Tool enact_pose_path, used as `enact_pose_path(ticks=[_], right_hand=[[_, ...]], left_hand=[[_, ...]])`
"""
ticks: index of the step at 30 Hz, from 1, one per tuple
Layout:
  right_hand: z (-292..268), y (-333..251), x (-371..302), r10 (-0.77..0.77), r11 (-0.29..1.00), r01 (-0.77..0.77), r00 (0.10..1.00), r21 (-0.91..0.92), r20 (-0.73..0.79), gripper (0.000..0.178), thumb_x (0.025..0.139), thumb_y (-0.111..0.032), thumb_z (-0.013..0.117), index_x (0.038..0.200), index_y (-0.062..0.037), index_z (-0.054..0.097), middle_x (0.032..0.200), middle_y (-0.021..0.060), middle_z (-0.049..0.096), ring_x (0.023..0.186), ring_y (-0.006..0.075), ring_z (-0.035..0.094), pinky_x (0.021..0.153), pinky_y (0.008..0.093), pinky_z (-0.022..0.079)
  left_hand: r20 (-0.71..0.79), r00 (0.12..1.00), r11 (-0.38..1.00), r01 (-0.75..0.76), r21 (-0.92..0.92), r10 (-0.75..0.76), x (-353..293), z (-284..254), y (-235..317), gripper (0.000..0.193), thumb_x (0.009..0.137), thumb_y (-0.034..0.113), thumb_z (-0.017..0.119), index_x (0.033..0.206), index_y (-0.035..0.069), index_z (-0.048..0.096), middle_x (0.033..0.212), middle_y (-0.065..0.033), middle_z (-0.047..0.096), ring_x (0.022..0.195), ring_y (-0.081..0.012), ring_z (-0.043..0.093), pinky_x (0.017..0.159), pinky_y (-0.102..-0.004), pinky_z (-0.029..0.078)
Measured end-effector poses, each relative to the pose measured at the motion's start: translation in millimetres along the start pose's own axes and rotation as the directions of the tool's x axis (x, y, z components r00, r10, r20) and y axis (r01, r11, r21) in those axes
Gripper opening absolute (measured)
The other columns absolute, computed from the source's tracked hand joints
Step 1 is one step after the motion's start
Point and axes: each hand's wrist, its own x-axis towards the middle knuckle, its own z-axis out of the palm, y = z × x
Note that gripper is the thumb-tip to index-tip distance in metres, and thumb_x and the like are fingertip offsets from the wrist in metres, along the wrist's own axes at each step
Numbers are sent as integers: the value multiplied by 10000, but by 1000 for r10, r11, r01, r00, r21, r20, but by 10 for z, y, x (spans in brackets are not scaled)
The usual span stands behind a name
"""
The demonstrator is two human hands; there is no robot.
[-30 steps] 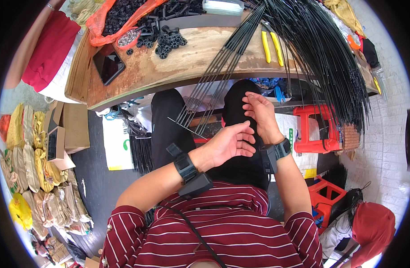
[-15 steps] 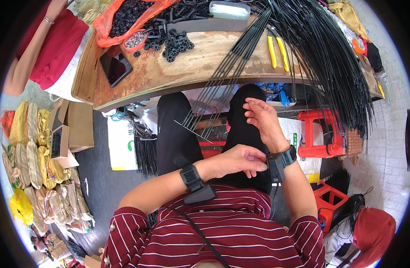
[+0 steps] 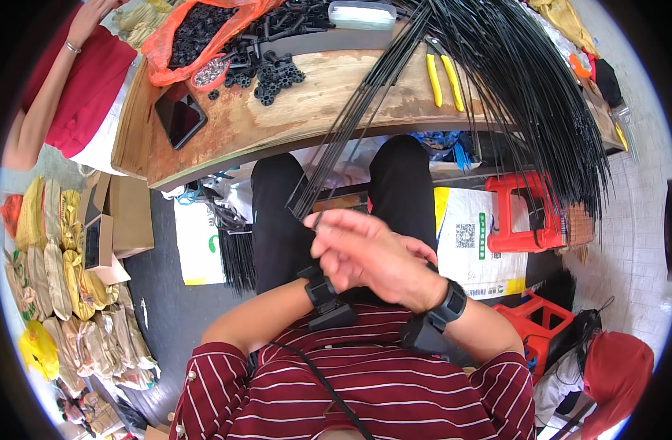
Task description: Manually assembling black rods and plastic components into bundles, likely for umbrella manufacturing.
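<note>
My right hand [image 3: 376,260] crosses in front of my left hand over my lap. Its thumb and forefinger close at the lower end of a thin black rod, beside the rod bundle [image 3: 325,165] that hangs over the table edge between my knees. The other fingers are curled and slightly blurred. Of my left hand [image 3: 418,250], only a few bent fingers show behind the right wrist; whatever they pinch is hidden. Both wrists wear black straps with small dark boxes.
On the wooden table [image 3: 204,136] lie a phone [image 3: 181,115], yellow-handled pliers [image 3: 444,77], a red dish of small metal parts [image 3: 210,73] and black plastic fittings [image 3: 277,77]. A large rod pile [image 3: 526,110] overhangs a red stool [image 3: 508,220]. Another person's arm [image 3: 46,95] is at far left.
My right hand has come left and down from above my right knee to the rod ends, passing over my left hand. The hanging rods have drawn closer together. The view has shifted slightly.
</note>
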Motion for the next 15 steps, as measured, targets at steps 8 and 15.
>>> enact_pose_path(ticks=[8, 15], right_hand=[[81, 138, -116, 113, 956, -135, 989, 260, 99, 249, 938, -185, 468, 1137, -49, 404, 907, 75, 582, 629, 96, 563, 468, 238, 454], [-126, 263, -124, 106, 816, -28, 989, -578, 102, 290, 960, -280, 444, 954, 6, 499, 713, 52, 584, 426, 110, 523, 385, 202, 426]], left_hand=[[334, 931, 952, 224, -209, -146, -227, 81, 391, 281, 870, 137, 603, 1101, -22, 618, 959, -71, 672, 834, -85, 637, 782, -228, 513], [361, 910, 945, 280, -171, -204, 25, -6, 287, 217, 835, 57, 656, 1034, -10, 603, 862, -31, 653, 742, -59, 606, 687, -207, 500]])
